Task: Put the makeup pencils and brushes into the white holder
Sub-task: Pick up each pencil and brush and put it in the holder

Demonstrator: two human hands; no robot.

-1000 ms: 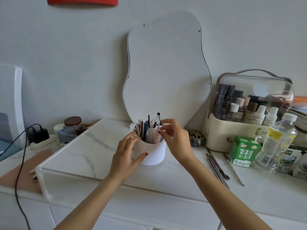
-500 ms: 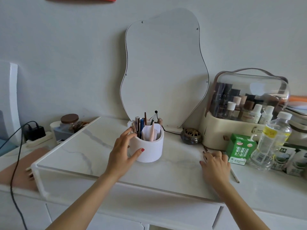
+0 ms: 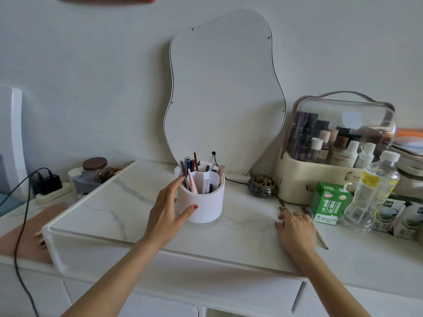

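Left hand steadies holder, right hand reaching for loose pencils

Your left hand [image 3: 167, 210] has a wide grip cupped on the white holder [image 3: 201, 202], thumb on its front wall; your right hand [image 3: 295, 227] lies flat, grip loose, holding nothing I can see, over the loose pencils [image 3: 320, 236] on the surface [image 3: 240, 227] beside the green carton [image 3: 329, 202]; pickup step, holder already partly filled; next you'd pinch one thin stick off flat marble, fiddly.
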